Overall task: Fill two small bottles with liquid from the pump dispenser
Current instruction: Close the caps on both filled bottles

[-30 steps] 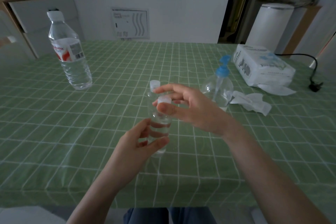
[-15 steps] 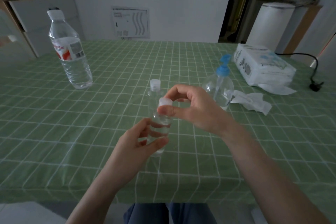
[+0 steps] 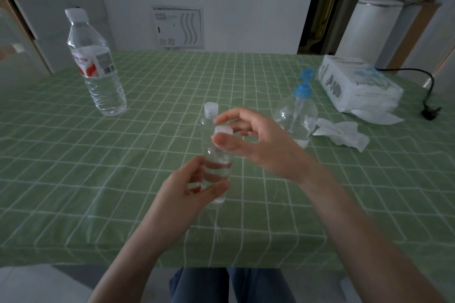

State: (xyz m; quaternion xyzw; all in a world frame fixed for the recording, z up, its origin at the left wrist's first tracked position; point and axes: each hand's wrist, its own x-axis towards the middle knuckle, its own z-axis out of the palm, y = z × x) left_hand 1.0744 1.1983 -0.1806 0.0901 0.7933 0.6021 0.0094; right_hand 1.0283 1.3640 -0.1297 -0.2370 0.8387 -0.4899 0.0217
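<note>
Green checked cloth: covers the table (image 3: 103,179) from near edge to far wall.
Left hand (image 3: 189,189): wrapped around the lower body of a small clear bottle (image 3: 218,167), thumb in front, fingers behind, holding it upright near the middle of the table.
Right hand (image 3: 256,140): thumb and forefinger pinched on the white cap (image 3: 223,130) at the top of that bottle; the other fingers are curled loosely.
Held bottle contents: clear liquid shows in its lower part; the exact level is hard to tell.
Second small bottle (image 3: 209,118): just behind the held one, upright, white cap on; partly hidden by the fingers.
Pump dispenser (image 3: 296,115): right of the hands, round clear body, blue pump head, a little liquid at the bottom.
Crumpled tissue (image 3: 342,133): just right of the dispenser, on the cloth.
Tissue pack (image 3: 357,86): far right, white.
Water bottle (image 3: 96,66): far left, upright, red and white label, well apart from the hands.
</note>
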